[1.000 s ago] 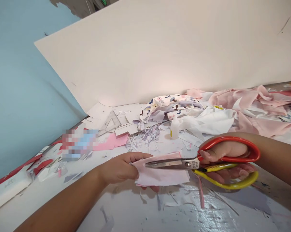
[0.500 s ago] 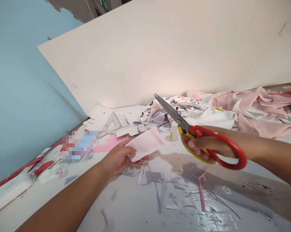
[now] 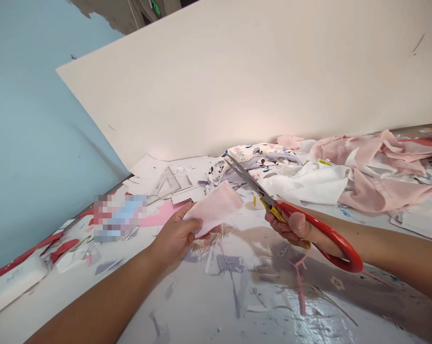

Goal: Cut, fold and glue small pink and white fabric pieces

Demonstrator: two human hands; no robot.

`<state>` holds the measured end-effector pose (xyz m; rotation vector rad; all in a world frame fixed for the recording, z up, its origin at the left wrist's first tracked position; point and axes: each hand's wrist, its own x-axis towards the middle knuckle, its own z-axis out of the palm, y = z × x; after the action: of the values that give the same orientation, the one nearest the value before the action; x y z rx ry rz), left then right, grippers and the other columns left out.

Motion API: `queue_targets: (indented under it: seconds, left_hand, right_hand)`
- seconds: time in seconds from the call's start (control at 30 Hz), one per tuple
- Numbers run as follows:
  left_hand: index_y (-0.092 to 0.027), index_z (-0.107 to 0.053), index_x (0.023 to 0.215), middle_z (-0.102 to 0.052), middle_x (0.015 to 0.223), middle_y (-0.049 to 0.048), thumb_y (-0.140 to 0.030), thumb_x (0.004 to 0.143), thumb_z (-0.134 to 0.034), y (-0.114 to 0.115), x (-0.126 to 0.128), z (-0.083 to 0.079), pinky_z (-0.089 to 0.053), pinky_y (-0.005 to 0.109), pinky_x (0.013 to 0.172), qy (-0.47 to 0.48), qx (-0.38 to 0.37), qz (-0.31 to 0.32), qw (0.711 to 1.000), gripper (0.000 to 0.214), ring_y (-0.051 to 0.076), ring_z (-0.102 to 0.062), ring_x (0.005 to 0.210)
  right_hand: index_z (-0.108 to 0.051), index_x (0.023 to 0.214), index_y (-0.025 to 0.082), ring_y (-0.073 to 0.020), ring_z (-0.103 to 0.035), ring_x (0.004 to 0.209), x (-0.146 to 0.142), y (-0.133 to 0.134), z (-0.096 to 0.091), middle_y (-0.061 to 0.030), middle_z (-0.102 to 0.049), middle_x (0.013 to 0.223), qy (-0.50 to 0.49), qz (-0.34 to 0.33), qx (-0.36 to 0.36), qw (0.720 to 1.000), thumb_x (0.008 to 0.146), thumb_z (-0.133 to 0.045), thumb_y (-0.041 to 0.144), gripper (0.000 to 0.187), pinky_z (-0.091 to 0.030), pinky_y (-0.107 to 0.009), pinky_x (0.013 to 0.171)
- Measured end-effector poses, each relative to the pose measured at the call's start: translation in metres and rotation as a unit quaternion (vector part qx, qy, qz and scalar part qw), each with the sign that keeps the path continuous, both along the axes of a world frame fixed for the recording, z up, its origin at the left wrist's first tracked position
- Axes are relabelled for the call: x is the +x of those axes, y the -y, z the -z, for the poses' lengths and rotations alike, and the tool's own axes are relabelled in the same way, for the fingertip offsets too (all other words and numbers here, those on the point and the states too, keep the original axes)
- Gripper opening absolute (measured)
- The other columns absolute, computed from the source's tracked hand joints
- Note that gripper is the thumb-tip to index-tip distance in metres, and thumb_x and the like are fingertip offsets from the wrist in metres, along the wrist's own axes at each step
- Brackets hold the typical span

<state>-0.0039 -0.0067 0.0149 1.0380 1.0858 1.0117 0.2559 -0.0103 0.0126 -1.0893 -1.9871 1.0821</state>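
Note:
Between the thumb and fingers of my left hand (image 3: 178, 236) is a pale pink piece of fabric (image 3: 218, 205), held above the table. My right hand (image 3: 295, 227) grips a pair of scissors (image 3: 253, 184) with red and yellow handles. The blades point up and to the left, just beyond the fabric and apart from it. They lie almost together. Some fingers of the right hand are hidden behind the red handle. Thin fabric scraps (image 3: 233, 267) lie on the table below both hands.
A clear set square (image 3: 167, 184) lies behind my left hand. Floral cloth (image 3: 244, 152), white cloth (image 3: 309, 179) and pink cloth (image 3: 384, 191) are heaped at the back. A white panel (image 3: 237, 86) rises behind them; a blue wall (image 3: 40, 143) is at left.
The scissors have tilted and their blades have come closer together. My right hand has dropped slightly. My left hand and the pink fabric have barely moved.

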Motion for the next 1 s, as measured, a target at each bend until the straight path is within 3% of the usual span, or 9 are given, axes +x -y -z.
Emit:
queue_targets:
  seconds: [0.1,0.27,0.43,0.6,0.73,0.83,1.0]
  left_hand:
    - [-0.016,-0.055,0.092,-0.064,0.083,0.0078,-0.012,0.061,-0.058,0.002,0.001,0.001,-0.048,0.026,0.054,0.002,-0.001,-0.026,1.0,0.031,0.025,-0.066,0.078]
    - [-0.019,-0.055,0.097,-0.064,0.08,0.0042,-0.015,0.063,-0.059,0.007,0.004,0.001,-0.044,0.021,0.048,-0.015,0.026,-0.087,0.996,0.035,0.022,-0.067,0.074]
    - [-0.022,-0.051,0.11,-0.065,0.075,0.0052,-0.017,0.066,-0.057,0.01,0.007,0.004,-0.043,0.022,0.048,-0.049,0.024,-0.083,0.995,0.045,0.022,-0.066,0.072]
    - [-0.022,-0.052,0.113,-0.065,0.071,0.0046,-0.019,0.068,-0.053,0.011,0.009,0.008,-0.042,0.023,0.048,-0.114,0.018,-0.062,0.991,0.044,0.015,-0.061,0.056]
    - [-0.019,-0.056,0.108,-0.064,0.067,0.0049,-0.014,0.066,-0.049,0.009,0.008,0.013,-0.035,0.019,0.042,-0.145,-0.006,-0.042,0.989,0.044,0.009,-0.051,0.044]
    - [-0.019,-0.054,0.111,-0.064,0.071,0.0062,-0.015,0.066,-0.05,0.009,0.008,0.012,-0.037,0.02,0.042,-0.132,0.0,-0.053,0.99,0.045,0.013,-0.058,0.05]
    - [-0.022,-0.056,0.104,-0.064,0.087,0.0036,-0.023,0.068,-0.058,0.014,0.01,-0.002,-0.046,0.022,0.055,-0.11,0.086,-0.136,0.981,0.036,0.022,-0.066,0.081]
  right_hand:
    - [-0.047,0.076,0.021,-0.0126,-0.036,0.058,-0.001,0.0,0.005,0.0008,-0.04,0.069,-0.015,-0.016,0.017,1.0,0.068,-0.034,0.077,0.058,-0.037,-0.026,0.05]
    - [-0.047,0.088,0.02,-0.0132,-0.039,0.06,-0.008,0.002,0.01,0.0009,-0.041,0.069,-0.086,0.04,-0.023,0.995,0.08,-0.041,0.059,0.04,-0.038,-0.028,0.054]
    - [-0.042,0.09,0.022,-0.0145,-0.044,0.065,-0.019,0.008,0.006,0.0014,-0.043,0.072,-0.08,0.036,-0.067,0.994,0.084,-0.043,0.048,0.026,-0.037,-0.029,0.057]
    - [-0.036,0.072,0.022,-0.0087,-0.027,0.05,-0.02,0.005,0.005,0.0073,-0.03,0.059,-0.092,0.019,-0.095,0.991,0.08,-0.045,0.056,0.037,-0.027,-0.024,0.048]
    - [-0.031,0.065,0.022,-0.0084,-0.022,0.047,-0.016,-0.002,0.014,0.0075,-0.027,0.054,-0.107,-0.008,-0.068,0.992,0.08,-0.032,0.065,0.046,-0.021,-0.024,0.044]
    - [-0.033,0.067,0.021,-0.0088,-0.023,0.048,-0.016,-0.003,0.016,0.0068,-0.028,0.056,-0.087,-0.01,-0.033,0.996,0.078,-0.027,0.07,0.05,-0.022,-0.024,0.044]
    - [-0.036,0.073,0.021,-0.0113,-0.029,0.058,-0.019,0.002,0.01,0.0037,-0.033,0.067,-0.027,-0.016,0.017,0.999,0.072,-0.028,0.076,0.055,-0.03,-0.027,0.051]
